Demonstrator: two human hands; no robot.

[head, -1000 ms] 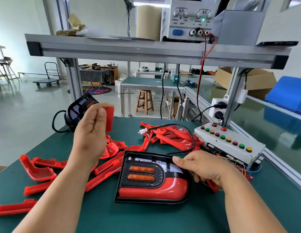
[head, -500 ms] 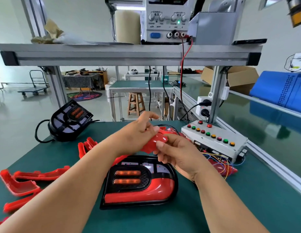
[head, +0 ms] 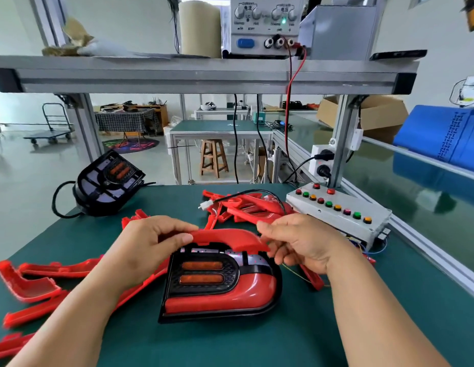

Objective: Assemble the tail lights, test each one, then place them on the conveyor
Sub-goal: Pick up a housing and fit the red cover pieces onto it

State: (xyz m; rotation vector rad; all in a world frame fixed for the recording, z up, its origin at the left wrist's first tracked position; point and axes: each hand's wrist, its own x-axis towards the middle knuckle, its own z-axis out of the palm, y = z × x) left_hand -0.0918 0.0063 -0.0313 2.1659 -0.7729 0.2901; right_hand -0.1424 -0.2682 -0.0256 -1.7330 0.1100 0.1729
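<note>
In the head view, I had lowered the red lens strip [head: 230,238] from mid-air to the upper edge of the tail light [head: 220,284] lying on the green mat [head: 350,327]. My left hand [head: 148,245] pinched its left end and my right hand [head: 302,242] gripped its right end, so seating it looked next. Loose red parts [head: 246,210] crowded behind, the button box [head: 339,211] stood near my right wrist, and bare mat lay nearer me.

Red lens strip [head: 228,238] over a black-framed tail light [head: 220,282] (amber bars), dark green table [head: 257,340].
</note>
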